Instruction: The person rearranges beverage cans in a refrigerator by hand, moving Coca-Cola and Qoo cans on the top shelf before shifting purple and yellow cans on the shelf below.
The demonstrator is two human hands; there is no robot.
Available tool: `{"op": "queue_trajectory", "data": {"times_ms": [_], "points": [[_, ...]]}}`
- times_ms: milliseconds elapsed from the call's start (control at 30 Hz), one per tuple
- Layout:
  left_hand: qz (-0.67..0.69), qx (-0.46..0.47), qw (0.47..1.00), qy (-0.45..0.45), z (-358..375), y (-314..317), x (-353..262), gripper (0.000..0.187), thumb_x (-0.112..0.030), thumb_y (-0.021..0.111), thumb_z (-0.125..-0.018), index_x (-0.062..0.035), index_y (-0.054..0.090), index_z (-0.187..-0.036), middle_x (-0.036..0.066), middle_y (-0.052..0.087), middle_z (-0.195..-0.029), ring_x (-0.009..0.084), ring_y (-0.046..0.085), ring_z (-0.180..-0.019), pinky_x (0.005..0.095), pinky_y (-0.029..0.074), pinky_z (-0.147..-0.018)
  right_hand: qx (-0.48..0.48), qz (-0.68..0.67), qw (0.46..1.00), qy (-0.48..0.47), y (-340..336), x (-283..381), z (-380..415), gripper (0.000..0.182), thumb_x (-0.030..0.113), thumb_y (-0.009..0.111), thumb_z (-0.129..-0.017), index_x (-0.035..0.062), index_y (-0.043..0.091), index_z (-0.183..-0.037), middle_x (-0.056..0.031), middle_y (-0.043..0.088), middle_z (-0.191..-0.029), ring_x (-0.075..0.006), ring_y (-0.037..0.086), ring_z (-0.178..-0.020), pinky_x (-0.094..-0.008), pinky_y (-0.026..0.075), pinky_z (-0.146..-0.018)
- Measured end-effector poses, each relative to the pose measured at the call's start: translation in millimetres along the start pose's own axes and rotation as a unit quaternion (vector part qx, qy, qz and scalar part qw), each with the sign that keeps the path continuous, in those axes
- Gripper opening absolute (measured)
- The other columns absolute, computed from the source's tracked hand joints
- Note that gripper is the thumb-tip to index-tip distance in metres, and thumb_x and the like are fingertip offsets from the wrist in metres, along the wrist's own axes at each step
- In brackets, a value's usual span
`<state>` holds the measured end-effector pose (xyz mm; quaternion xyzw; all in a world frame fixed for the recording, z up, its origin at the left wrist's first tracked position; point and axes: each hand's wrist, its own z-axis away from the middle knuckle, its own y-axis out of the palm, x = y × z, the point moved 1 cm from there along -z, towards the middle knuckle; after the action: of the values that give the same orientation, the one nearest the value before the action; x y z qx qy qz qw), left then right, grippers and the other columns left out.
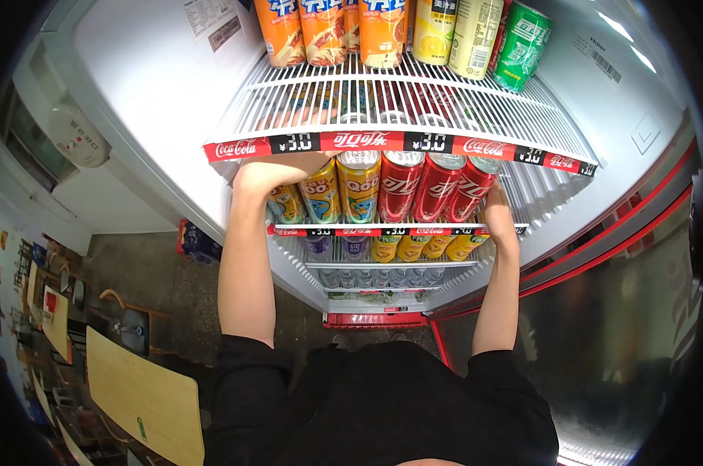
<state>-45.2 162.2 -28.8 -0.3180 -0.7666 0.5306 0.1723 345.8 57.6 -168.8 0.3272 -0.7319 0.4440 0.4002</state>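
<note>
Beneath the wire shelf [239, 124], my left hand [299, 165] reaches in above the yellow Qoo cans [359, 190]. Through the wires its fingers look stretched out, partly hidden by the shelf and its price strip. My right hand [499, 208] lies along the right side of the outermost red Coca-Cola can [473, 190], with its fingers extended and the tips hidden behind the can. Other red Coca-Cola cans [400, 186] stand upright between the Qoo cans and that one. Neither hand visibly lifts a can.
Orange cans [326, 35], yellow cans and a green can [524, 48] stand on the shelf above. Lower shelves hold yellow-labelled drinks [411, 248] and clear bottles [382, 277]. The open fridge door [584, 334] is at right; a wooden table [142, 396] stands at lower left.
</note>
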Motion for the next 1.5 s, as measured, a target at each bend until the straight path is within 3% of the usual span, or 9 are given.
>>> {"op": "queue_trajectory", "data": {"times_ms": [167, 367, 467, 667, 767, 867, 1000, 1267, 1500], "points": [[0.017, -0.076, 0.996, 0.044, 2.1, 9.8, 4.2, 0.048, -0.052, 0.056, -0.1, -0.0104, 0.061, -0.123, 0.015, 0.067, -0.117, 0.0316, 0.064, -0.109, 0.043, 0.049, -0.095, -0.012, 0.066, 0.998, -0.004, -0.5, -4.5, 1.4, 0.056, 0.036, 0.027, -0.112, -0.0016, 0.048, -0.149, -0.0305, 0.053, -0.145, -0.0434, 0.048, -0.137, -0.0409, 0.035, -0.115], [0.012, -0.05, 0.998, 0.037, 0.5, 8.7, 7.0, 0.042, -0.05, 0.056, -0.1, -0.0124, 0.062, -0.118, 0.012, 0.067, -0.113, 0.0291, 0.064, -0.105, 0.041, 0.051, -0.092, 0.013, 0.012, 1.0, -0.018, -0.5, 0.0, 0.8, 0.058, 0.037, 0.028, -0.112, -0.0044, 0.048, -0.148, -0.0295, 0.053, -0.147, -0.0419, 0.048, -0.138, -0.0395, 0.034, -0.115], [0.02, 0.02, 0.999, -0.028, 1.7, -5.0, -7.4, 0.049, -0.041, 0.062, -0.102, -0.0068, 0.061, -0.138, 0.013, 0.068, -0.13, 0.029, 0.064, -0.118, 0.0384, 0.049, -0.103, 0.012, -0.012, 0.999, -0.037, 1.2, -5.1, -2.0, 0.059, 0.037, 0.028, -0.112, -0.0056, 0.048, -0.148, -0.0283, 0.053, -0.148, -0.0404, 0.049, -0.139, -0.0385, 0.034, -0.115], [0.041, -0.008, 0.999, -0.009, 2.9, -5.8, -7.4, 0.048, -0.04, 0.064, -0.101, -0.0071, 0.063, -0.135, 0.013, 0.069, -0.127, 0.0296, 0.065, -0.115, 0.0388, 0.05, -0.102, 0.013, -0.004, 1.0, -0.027, 1.1, 10.6, 3.2, 0.058, 0.037, 0.029, -0.112, -0.0043, 0.047, -0.149, -0.0262, 0.054, -0.148, -0.0382, 0.049, -0.139, -0.0371, 0.034, -0.116], [0.039, -0.088, 0.995, 0.019, 2.3, 9.4, -0.6, 0.043, -0.047, 0.059, -0.099, -0.0131, 0.063, -0.125, 0.012, 0.068, -0.116, 0.0301, 0.064, -0.108, 0.043, 0.05, -0.097, 0.009, -0.005, 1.0, -0.019, 2.2, 22.5, 6.6, 0.058, 0.037, 0.029, -0.113, -0.004, 0.048, -0.148, -0.0252, 0.056, -0.146, -0.0369, 0.052, -0.137, -0.0363, 0.035, -0.114], [0.05, 0.038, 0.997, -0.045, 1.9, -10.3, -10.7, 0.048, -0.047, 0.059, -0.098, -0.0127, 0.062, -0.131, 0.012, 0.066, -0.123, 0.0308, 0.061, -0.117, 0.0436, 0.046, -0.105, 0.005, -0.024, 0.999, -0.02, 3.2, 21.6, 6.9, 0.057, 0.037, 0.029, -0.113, -0.0041, 0.049, -0.147, -0.0241, 0.059, -0.144, -0.0349, 0.054, -0.135, -0.0357, 0.036, -0.113], [0.052, -0.006, 0.998, -0.018, 2.5, -1.1, -4.5, 0.049, -0.047, 0.06, -0.098, -0.0123, 0.061, -0.133, 0.012, 0.065, -0.127, 0.0307, 0.06, -0.121, 0.0431, 0.044, -0.107, 0.006, -0.015, 0.999, -0.03, 2.7, 25.2, 7.9, 0.056, 0.036, 0.029, -0.113, -0.0047, 0.05, -0.145, -0.0236, 0.06, -0.142, -0.0333, 0.055, -0.133, -0.0354, 0.036, -0.113], [0.07, 0.015, 0.997, -0.027, 2.8, 0.6, -2.4, 0.049, -0.047, 0.061, -0.098, -0.0122, 0.061, -0.132, 0.012, 0.066, -0.125, 0.0304, 0.06, -0.12, 0.0429, 0.045, -0.106, 0.002, -0.027, 0.999, -0.027, 3.3, 12.9, 3.7, 0.054, 0.032, 0.029, -0.112, -0.0068, 0.051, -0.143, -0.0244, 0.06, -0.142, -0.0335, 0.055, -0.133, -0.0356, 0.036, -0.113], [0.049, 0.007, 0.999, -0.013, 1.4, -2.8, -5.1, 0.044, -0.047, 0.061, -0.097, -0.0118, 0.063, -0.123, 0.01, 0.067, -0.116, 0.0304, 0.062, -0.113, 0.0441, 0.048, -0.1, 0.005, -0.025, 0.999, -0.025, 3.1, 21.3, 5.5, 0.055, 0.032, 0.03, -0.112, -0.0067, 0.052, -0.143, -0.0252, 0.059, -0.143, -0.0351, 0.053, -0.135, -0.0358, 0.035, -0.114]]}}
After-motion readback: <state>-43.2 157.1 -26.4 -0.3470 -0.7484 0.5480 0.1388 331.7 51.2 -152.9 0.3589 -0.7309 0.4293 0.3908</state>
